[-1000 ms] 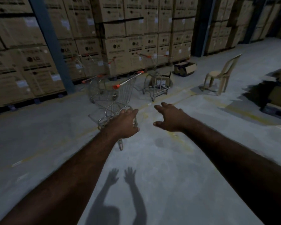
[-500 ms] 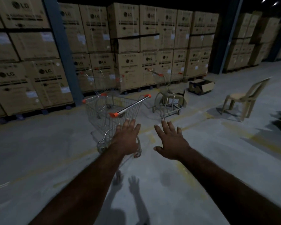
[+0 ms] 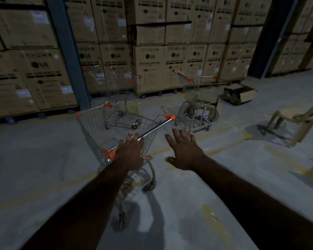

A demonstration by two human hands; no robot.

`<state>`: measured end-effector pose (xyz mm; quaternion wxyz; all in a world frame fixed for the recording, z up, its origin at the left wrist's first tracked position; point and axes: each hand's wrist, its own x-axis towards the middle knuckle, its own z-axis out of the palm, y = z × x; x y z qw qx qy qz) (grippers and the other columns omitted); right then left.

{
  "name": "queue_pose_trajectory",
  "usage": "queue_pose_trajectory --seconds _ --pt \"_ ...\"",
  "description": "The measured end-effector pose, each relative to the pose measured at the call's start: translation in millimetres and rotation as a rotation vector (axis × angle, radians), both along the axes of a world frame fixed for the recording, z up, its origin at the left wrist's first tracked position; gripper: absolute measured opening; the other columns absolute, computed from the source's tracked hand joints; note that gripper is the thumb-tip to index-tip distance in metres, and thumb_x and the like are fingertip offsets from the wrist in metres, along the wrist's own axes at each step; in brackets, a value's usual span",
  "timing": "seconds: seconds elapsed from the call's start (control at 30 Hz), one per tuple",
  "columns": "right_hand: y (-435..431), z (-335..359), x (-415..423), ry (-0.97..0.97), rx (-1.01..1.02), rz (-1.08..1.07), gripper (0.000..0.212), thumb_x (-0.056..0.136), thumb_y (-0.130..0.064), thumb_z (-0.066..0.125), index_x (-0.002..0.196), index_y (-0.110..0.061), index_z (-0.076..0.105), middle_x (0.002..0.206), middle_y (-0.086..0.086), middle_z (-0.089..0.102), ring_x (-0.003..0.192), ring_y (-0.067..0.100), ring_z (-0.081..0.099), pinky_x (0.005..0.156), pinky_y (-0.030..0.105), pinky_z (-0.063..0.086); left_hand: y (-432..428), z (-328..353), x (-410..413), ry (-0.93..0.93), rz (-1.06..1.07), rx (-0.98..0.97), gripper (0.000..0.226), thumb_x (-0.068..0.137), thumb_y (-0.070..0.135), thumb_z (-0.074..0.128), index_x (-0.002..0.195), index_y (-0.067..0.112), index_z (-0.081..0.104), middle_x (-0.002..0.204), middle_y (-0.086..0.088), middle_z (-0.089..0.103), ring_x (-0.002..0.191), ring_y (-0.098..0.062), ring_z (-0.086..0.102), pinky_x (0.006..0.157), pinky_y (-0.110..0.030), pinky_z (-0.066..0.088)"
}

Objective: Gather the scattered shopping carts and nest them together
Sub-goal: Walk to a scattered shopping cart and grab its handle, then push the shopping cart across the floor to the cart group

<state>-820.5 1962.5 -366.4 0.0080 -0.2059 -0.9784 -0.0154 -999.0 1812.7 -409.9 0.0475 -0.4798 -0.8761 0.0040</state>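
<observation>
A wire shopping cart [image 3: 116,130] with orange handle caps stands just in front of me, its metal push bar [image 3: 157,126] running up to the right. My left hand [image 3: 130,152] is stretched out over the lower end of that bar, fingers straight, touching or just above it. My right hand [image 3: 182,152] hovers open to the right of the cart, holding nothing. A second cart [image 3: 121,105] stands behind the first, near the boxes. A third cart [image 3: 195,101] stands further right with a carton inside.
Tall stacks of cardboard boxes [image 3: 152,65] wall off the far side, with a blue steel column [image 3: 67,51] at left. An open carton [image 3: 239,94] lies on the concrete floor at right, and a tan plastic chair [image 3: 296,121] stands beyond it.
I have come closer to the nearest cart. Both hands have reached forward, and my left hand has arrived at the cart's push bar.
</observation>
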Motion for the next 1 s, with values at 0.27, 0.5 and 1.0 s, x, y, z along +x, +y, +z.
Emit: queue_pose_trajectory --seconds 0.27,0.5,1.0 --pt "103.3 -43.3 -159.1 -0.055 -0.06 0.217 0.093 0.094 -0.053 0.059 0.162 -0.024 0.004 0.169 0.012 -0.005 0.155 0.034 -0.005 0.12 0.061 0.003 60.3 -53.3 -90.5 -0.19 0.262 -0.083 0.084 0.096 0.045 0.055 0.162 0.023 0.006 0.17 -0.003 -0.002 0.155 -0.03 0.001 0.122 -0.056 0.013" --pt "175.9 -84.0 -255.4 -0.221 -0.104 0.347 0.097 0.09 -0.063 0.061 0.162 -0.022 0.009 0.169 0.016 0.003 0.154 0.038 0.008 0.12 0.063 0.01 85.6 -72.5 -134.9 -0.367 0.402 -0.101 0.077 0.083 0.057 0.057 0.15 0.024 0.039 0.144 -0.011 0.047 0.128 -0.034 0.051 0.098 -0.041 0.048" --pt "153.1 -101.5 -317.9 -0.43 -0.22 0.162 0.118 0.06 -0.055 0.089 0.157 -0.032 0.025 0.155 0.005 0.035 0.139 0.03 0.043 0.109 0.04 0.039 55.3 -75.3 -187.2 -0.27 0.254 -0.138 0.055 0.088 0.049 0.049 0.139 0.027 0.05 0.143 -0.005 0.045 0.129 -0.031 0.049 0.103 -0.048 0.046"
